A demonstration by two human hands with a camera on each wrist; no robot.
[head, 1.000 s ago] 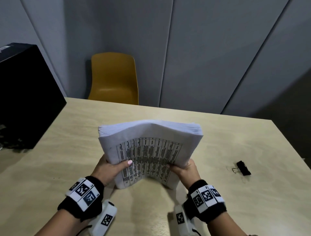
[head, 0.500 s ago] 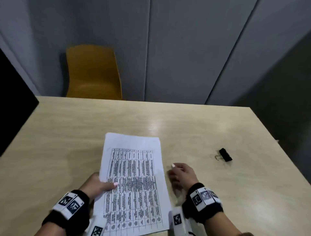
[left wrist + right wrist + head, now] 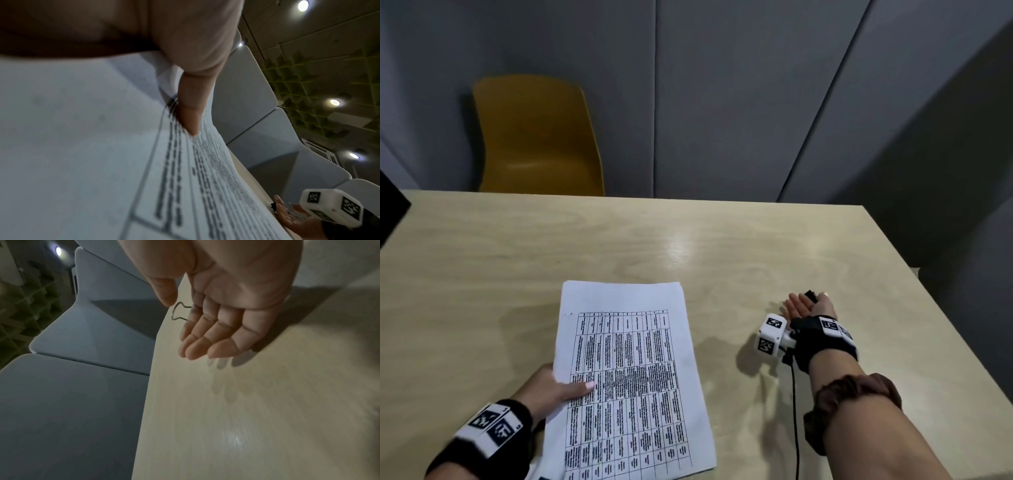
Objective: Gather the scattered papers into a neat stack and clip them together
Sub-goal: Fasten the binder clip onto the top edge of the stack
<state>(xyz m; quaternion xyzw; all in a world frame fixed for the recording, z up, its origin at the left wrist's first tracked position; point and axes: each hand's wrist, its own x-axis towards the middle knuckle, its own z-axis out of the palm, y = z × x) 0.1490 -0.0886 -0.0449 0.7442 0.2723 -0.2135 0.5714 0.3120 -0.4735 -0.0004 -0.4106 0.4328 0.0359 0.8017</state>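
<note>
The light wooden table (image 3: 722, 246) fills the lower part of the head view, with grey wall panels (image 3: 722, 96) behind its far edge. A mustard-yellow chair (image 3: 534, 137) stands beyond that far edge, toward the table's left end, and a black object (image 3: 390, 212) juts in at the table's left border; what it is cannot be told.

The paper stack (image 3: 630, 377) lies flat on the table near its front edge, left of centre, squared up, its top sheet printed with a table of dense text. The left hand (image 3: 554, 387) grips the stack at its left long edge: the thumb (image 3: 191, 110) lies pressed on the top sheet, and the other fingers are hidden under the stack.

The right hand (image 3: 808, 305) is out over the table's right half, well apart from the stack, its palm turned up toward the left and its fingers (image 3: 205, 340) held straight and close together, the thumb spread away from them. It grasps nothing. The black binder clip (image 3: 811, 295) sits on the table just beyond the fingers; in the right wrist view its wire handle (image 3: 179, 313) shows in the gap between thumb and forefinger. Whether skin touches the clip cannot be told.

Both wrists wear black bands carrying white marker blocks (image 3: 770, 337), and a brown scrunchie (image 3: 852, 401) circles the right forearm.
</note>
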